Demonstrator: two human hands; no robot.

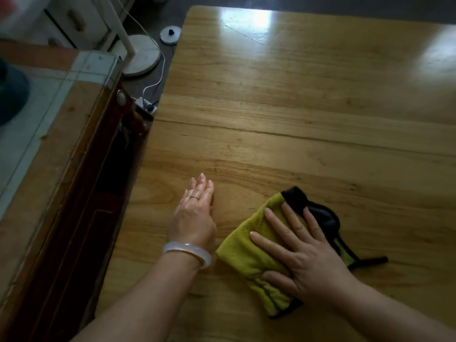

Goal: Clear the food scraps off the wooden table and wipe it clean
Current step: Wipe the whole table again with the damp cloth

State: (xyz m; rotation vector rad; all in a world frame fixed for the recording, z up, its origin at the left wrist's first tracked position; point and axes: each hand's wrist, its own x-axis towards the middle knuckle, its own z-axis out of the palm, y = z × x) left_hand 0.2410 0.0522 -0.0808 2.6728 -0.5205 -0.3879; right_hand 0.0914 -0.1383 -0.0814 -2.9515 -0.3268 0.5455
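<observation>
Cloth: a yellow-green cloth [249, 253] with black trim lies folded on the wooden surface [296, 119], near its front edge.
Right hand: the right hand [303, 255] lies flat on top of the cloth, fingers straight and spread, palm pressing down; it grips nothing.
Left hand: the left hand [195, 213] rests on its edge on the bare wood just left of the cloth, fingers straight and together, not touching the cloth and holding nothing.
Wrist: a pale bangle [188, 253] circles the left wrist.
Beside the surface: a dark wooden cabinet [74, 181] stands to the left.
</observation>
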